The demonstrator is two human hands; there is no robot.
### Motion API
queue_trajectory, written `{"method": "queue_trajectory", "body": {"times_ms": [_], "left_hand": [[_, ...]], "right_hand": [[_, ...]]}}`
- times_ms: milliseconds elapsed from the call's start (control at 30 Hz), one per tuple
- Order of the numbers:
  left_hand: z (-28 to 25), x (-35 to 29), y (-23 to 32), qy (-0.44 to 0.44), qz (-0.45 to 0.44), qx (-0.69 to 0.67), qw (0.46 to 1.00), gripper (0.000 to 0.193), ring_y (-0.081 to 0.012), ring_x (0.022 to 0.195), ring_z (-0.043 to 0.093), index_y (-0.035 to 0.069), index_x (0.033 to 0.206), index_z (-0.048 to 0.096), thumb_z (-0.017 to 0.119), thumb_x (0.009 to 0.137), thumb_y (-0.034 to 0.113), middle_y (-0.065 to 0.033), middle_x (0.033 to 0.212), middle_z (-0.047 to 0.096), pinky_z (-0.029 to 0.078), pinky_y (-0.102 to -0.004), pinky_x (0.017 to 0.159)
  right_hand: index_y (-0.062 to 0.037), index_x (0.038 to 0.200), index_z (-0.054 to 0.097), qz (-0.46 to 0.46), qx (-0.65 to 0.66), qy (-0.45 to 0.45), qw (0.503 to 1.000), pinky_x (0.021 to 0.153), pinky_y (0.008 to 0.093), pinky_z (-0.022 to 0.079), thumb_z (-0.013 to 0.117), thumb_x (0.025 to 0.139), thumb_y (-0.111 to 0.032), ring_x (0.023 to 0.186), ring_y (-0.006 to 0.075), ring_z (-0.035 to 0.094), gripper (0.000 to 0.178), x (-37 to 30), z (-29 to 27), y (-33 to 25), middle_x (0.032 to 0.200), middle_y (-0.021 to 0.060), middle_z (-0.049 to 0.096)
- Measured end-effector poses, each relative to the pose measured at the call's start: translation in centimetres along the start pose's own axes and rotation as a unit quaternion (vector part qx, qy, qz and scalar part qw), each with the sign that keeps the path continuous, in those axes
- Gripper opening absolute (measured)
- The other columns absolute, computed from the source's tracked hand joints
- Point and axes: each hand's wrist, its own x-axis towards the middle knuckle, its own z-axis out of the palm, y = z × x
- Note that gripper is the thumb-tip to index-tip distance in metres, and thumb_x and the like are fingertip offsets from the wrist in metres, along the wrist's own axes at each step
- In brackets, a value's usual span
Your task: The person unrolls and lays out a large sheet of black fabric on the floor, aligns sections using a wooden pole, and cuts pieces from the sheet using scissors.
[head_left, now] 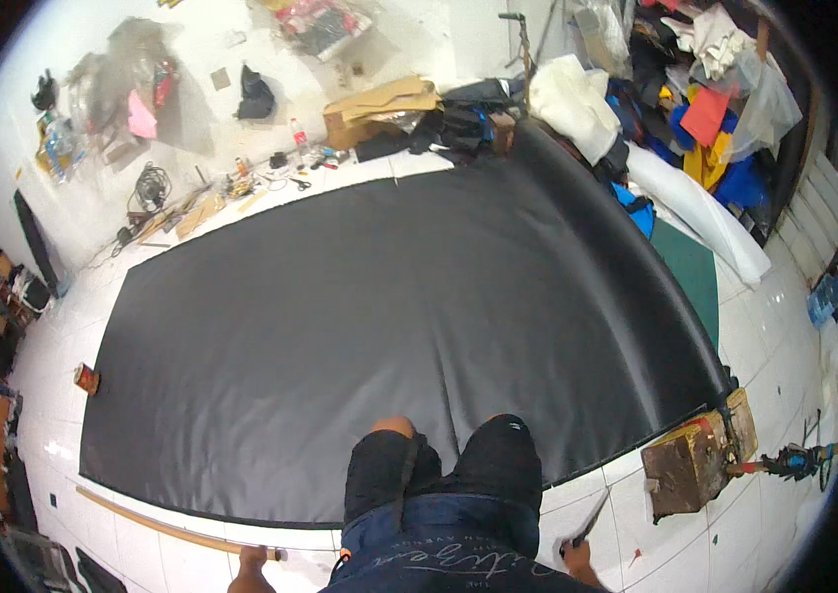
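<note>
A large sheet of black, leather-like material (290, 316) lies spread over the white tiled floor, with its right side wound into a long roll (626, 267). My knees rest on its near edge, and a crease runs up from between them. At the lower left, my left hand (254, 571) is closed around one end of a long wooden stick (172, 527), which lies along the sheet's near edge. On the other side of my body, my right hand (582, 565) grips dark-handled scissors (589, 521), their pointed metal blades directed away from me.
A worn wooden box (684, 466) stands by the roll's near end. A small can (86, 379) touches the sheet's left edge. Tools, a bottle (298, 133) and cardboard (379, 107) line the far wall. Cloth and plastic (705, 119) are heaped at the far right, beside a white roll (701, 212).
</note>
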Motion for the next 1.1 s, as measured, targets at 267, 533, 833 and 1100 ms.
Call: {"method": "queue_trajectory", "body": {"times_ms": [267, 533, 833, 1100], "left_hand": [[5.5, -1.6, 10.1, -0.048, 0.292, 0.154, 0.943, 0.056, -0.0399, 0.109, 0.059, 0.0, 0.11, 0.066, 0.057, 0.084, 0.05, -0.0251, 0.117, 0.062, 0.047, -0.0445, 0.094], [-1.0, -17.9, 27.7, 0.082, 0.462, -0.145, 0.871, 0.046, -0.0359, 0.113, 0.055, 0.001, 0.114, 0.061, 0.063, 0.088, 0.038, -0.0211, 0.116, 0.06, 0.043, -0.0424, 0.097], [-0.8, -21.4, 27.5, 0.034, 0.524, -0.144, 0.839, 0.05, -0.0377, 0.106, 0.051, -0.001, 0.117, 0.047, 0.069, 0.082, 0.028, -0.0219, 0.112, 0.05, 0.042, -0.0432, 0.092], [-5.2, -27.0, 28.4, 0.023, 0.515, -0.057, 0.855, 0.047, -0.0368, 0.093, 0.051, 0.0, 0.106, 0.046, 0.069, 0.078, 0.028, -0.0212, 0.106, 0.046, 0.045, -0.0418, 0.077]], "right_hand": [[0.0086, 0.128, 0.041, 0.019, -0.132, -0.057, 0.989, 0.091, 0.0437, 0.046, 0.067, 0.077, -0.046, 0.11, 0.0383, 0.054, 0.08, 5.0, 7.9, 15.8, 0.117, 0.029, 0.054], [0.0042, 0.137, 0.041, -0.114, -0.155, -0.087, 0.977, 0.102, 0.0477, 0.041, 0.069, 0.075, -0.049, 0.124, 0.039, 0.048, 0.086, 4.1, 7.0, 0.3, 0.132, 0.028, 0.05], [-0.0039, 0.137, 0.047, -0.509, -0.352, 0.028, 0.785, 0.106, 0.0519, 0.034, 0.071, 0.074, -0.051, 0.131, 0.0356, 0.043, 0.082, 4.5, 9.1, -22.3, 0.138, 0.0222, 0.047], [-0.01, 0.119, 0.061, -0.375, -0.292, -0.022, 0.88, 0.096, 0.053, 0.038, 0.062, 0.089, -0.035, 0.116, 0.0428, 0.05, 0.039, 10.3, 13.5, -22.1, 0.125, 0.0208, 0.055]]}}
